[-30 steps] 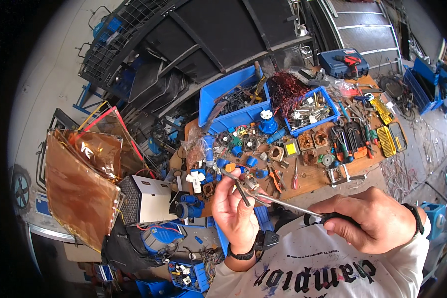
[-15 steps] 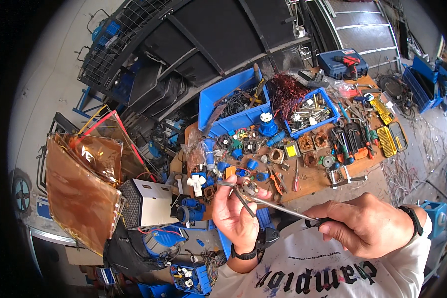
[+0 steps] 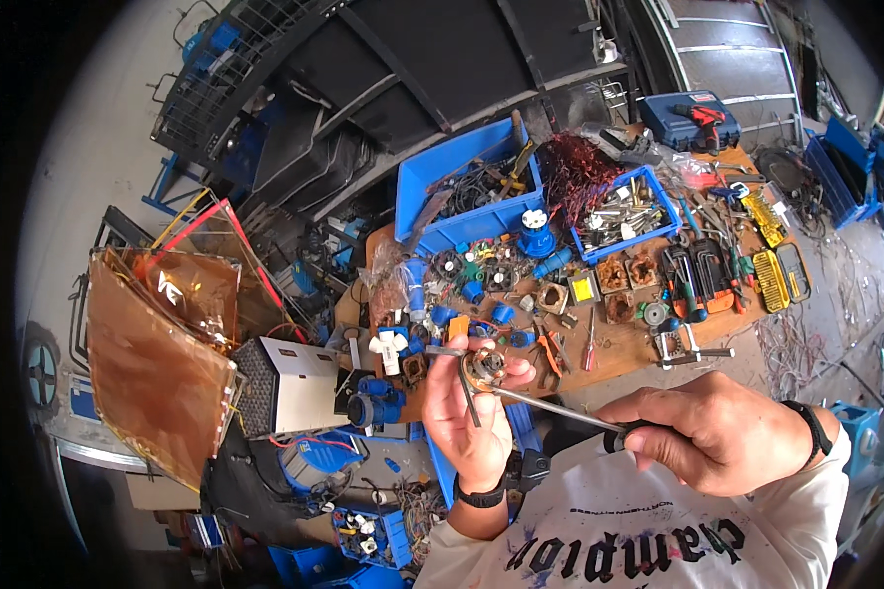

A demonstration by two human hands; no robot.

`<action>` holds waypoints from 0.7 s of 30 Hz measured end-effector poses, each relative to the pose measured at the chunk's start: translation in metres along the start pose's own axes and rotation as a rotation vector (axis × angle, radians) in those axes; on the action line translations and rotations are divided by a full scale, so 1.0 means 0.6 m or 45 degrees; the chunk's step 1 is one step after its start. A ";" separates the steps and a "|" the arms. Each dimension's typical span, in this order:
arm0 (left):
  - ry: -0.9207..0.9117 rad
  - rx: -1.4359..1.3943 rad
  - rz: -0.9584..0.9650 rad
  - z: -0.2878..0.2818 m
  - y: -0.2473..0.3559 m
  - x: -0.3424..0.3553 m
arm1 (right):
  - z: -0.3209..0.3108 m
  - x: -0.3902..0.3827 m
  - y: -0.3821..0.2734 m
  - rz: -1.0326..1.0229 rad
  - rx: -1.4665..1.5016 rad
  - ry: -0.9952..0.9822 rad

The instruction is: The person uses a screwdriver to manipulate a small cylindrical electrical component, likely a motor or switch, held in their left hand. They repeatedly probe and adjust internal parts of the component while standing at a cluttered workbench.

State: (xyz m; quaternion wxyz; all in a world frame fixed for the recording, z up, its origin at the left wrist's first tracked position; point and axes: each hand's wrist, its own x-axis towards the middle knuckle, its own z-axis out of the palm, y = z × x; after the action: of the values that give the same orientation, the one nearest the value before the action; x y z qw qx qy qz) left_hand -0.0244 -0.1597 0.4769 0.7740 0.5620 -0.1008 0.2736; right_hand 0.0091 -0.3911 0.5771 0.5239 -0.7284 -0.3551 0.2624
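Note:
My left hand point(image 3: 473, 432) is closed, palm up, around a small round metal part point(image 3: 483, 369) with a dark, uneven inside. A flat dark strip point(image 3: 469, 395) hangs bent from that part over my palm. My right hand point(image 3: 702, 432) grips the dark handle of a screwdriver point(image 3: 558, 407). Its long steel shaft slants up to the left, and the tip is at the lower edge of the round part. Whether the tip sits inside or only against the edge I cannot tell.
Beyond my hands is a wooden workbench point(image 3: 560, 378) crowded with blue fittings, pliers, clamps and a red screwdriver point(image 3: 590, 340). Behind stand a large blue bin point(image 3: 432, 239) of cables and a blue tray point(image 3: 631, 245) of metal pieces. A drill point(image 3: 702, 123) lies on a blue case.
The round part has turned in my left hand, so its hollow face shows more. The hanging strip has swung steeper. The screwdriver tip stays at the part's edge.

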 end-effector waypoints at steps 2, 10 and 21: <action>0.030 0.004 -0.028 -0.013 0.000 0.002 | 0.004 0.017 0.003 0.015 -0.006 -0.029; 0.136 -0.251 -0.156 -0.099 0.000 0.042 | 0.038 0.113 -0.006 0.034 -0.066 -0.021; 0.155 -0.278 -0.211 -0.236 0.007 0.119 | 0.115 0.266 -0.033 0.107 -0.209 0.001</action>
State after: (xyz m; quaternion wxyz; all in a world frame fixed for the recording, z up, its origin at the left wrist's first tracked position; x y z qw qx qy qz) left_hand 0.0109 -0.0055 0.4642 0.8551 0.4633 -0.0360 0.2298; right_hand 0.0499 -0.2207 0.5725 0.4509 -0.7834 -0.3443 0.2540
